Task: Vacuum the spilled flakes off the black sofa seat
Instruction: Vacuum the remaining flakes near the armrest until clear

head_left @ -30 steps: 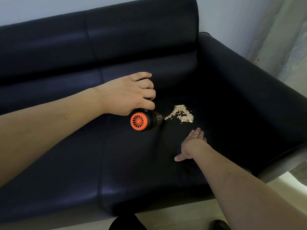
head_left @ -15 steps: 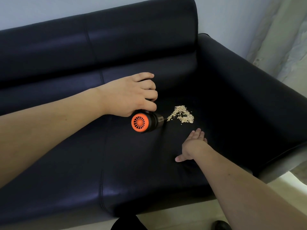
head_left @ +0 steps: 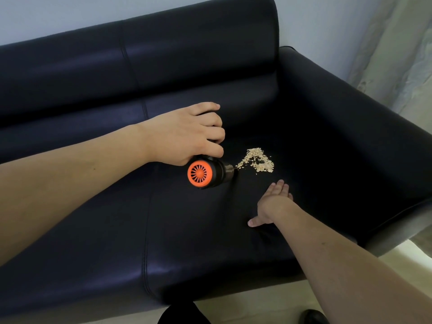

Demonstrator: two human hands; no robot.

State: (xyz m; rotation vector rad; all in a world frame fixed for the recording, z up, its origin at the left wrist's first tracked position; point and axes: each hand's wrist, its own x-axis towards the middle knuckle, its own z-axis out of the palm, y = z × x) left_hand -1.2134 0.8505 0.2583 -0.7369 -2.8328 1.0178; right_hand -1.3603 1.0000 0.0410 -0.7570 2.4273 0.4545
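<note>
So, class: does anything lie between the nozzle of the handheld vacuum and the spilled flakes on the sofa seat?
Nothing visible does. The left hand grips the handheld vacuum, and its nozzle points at the near edge of the flakes. The right hand rests flat on the sofa seat nearer the camera, beside that path.

Single view, head-worn, wide-angle. The scene was viewed from above the front edge of the sofa seat (head_left: 182, 242), facing forward and steeply down. The seat was seen at close range; both forearms were taken in as they entered from the lower corners. The backrest (head_left: 187, 50) and a strip of wall (head_left: 70, 15) were included along the top, the floor (head_left: 257, 307) along the bottom. Straight lines were bowed toward the frame edges. No second view was provided, so no overlap was recorded.
</note>
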